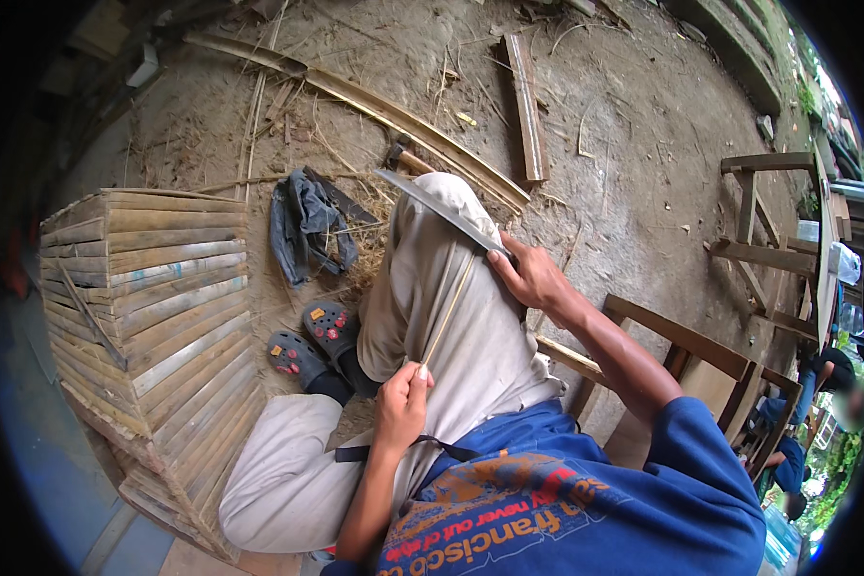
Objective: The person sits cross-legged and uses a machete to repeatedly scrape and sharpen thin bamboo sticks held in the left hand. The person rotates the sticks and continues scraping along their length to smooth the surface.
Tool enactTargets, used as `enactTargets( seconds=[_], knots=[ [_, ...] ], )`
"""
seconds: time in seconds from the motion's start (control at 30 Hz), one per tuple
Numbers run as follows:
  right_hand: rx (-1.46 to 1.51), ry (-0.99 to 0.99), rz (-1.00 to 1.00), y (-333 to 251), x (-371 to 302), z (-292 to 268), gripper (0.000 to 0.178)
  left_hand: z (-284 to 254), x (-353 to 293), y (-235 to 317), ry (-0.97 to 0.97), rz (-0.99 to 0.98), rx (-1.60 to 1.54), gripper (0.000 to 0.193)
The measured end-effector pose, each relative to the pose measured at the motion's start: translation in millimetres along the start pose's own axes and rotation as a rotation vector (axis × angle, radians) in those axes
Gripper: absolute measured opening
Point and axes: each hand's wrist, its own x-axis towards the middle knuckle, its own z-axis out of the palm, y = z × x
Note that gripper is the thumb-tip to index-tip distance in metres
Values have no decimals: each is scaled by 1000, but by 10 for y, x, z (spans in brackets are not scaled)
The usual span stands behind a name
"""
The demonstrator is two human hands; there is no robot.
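Mid-frame, your left hand [401, 403] pinches the thin strip [447, 312]; your right hand [533, 276] grips the knife [442, 209], best angled shallow, pressed lightly.

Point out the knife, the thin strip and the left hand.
Knife [442, 210]: head view, middle of the blade.
Thin strip [448, 311]: head view, midway along its visible length.
Left hand [400, 406]: head view, back of the hand.
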Motion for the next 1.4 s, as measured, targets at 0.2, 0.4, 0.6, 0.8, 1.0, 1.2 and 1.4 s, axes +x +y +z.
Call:
enactTargets(
  seconds=[0.2, 0.4, 0.6, 0.8, 1.0, 1.2, 1.4],
  knots=[
    [-80, -103, -83, -63, -83, -91, 64, 349, 948, 287, 39, 234, -42, 33],
    [-123, -77, -38, -15, -45, -63, 72, 419, 912, 118, 32, 209, 33, 30],
    [-72, -25, -42, 45, 20, 16, 66, -31, -138, -140, -3, 53, -33, 33],
    [-37, -40, -139, -3, 22, -14, 68, -41, 46, -31, 66, 56, 80, 28],
    [-155, -104, -69, -71, -73, -101, 75, 387, 1022, 334, 114, 279, 192, 19],
    [-162, -10, -33, -36, -29, -12, 71, 304, 624, 109, 79, 186, 176, 19],
    [-50, 7, -42, 17, 45, 37, 57, -148, -310, -90, 93, 18, 125, 21]
  ],
)
